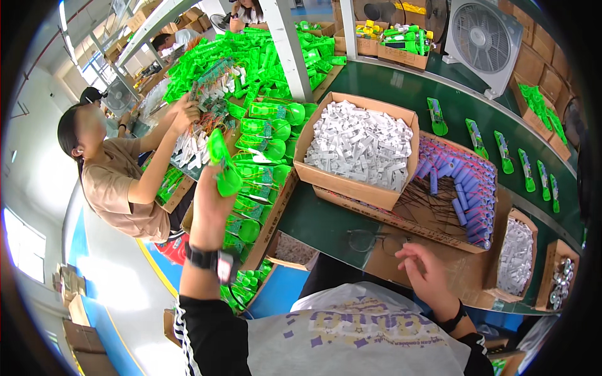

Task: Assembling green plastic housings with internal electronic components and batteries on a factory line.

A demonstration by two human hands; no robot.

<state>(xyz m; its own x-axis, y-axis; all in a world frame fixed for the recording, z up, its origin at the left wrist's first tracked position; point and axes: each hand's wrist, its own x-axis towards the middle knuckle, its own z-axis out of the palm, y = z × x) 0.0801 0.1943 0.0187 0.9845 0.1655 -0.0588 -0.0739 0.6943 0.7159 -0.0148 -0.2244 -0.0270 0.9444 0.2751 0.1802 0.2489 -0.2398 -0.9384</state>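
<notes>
My left hand is raised at the left, closed around a bright green plastic housing; the housing covers part of the fingers. Below and beside it, a carton holds rows of similar green housings with small circuit boards and wires. Over the near edge of the table, my right hand has its fingers loosely bent and apart, with nothing visible in them. Just beyond its fingertips lies a pair of eyeglasses. Farther off stands a tray of blue-purple cylindrical batteries with wires.
A carton of small white parts rests partly on the battery tray. White parts and metal pieces fill boxes at right. Green units line the curved conveyor, near a fan. A co-worker handles wired boards at left.
</notes>
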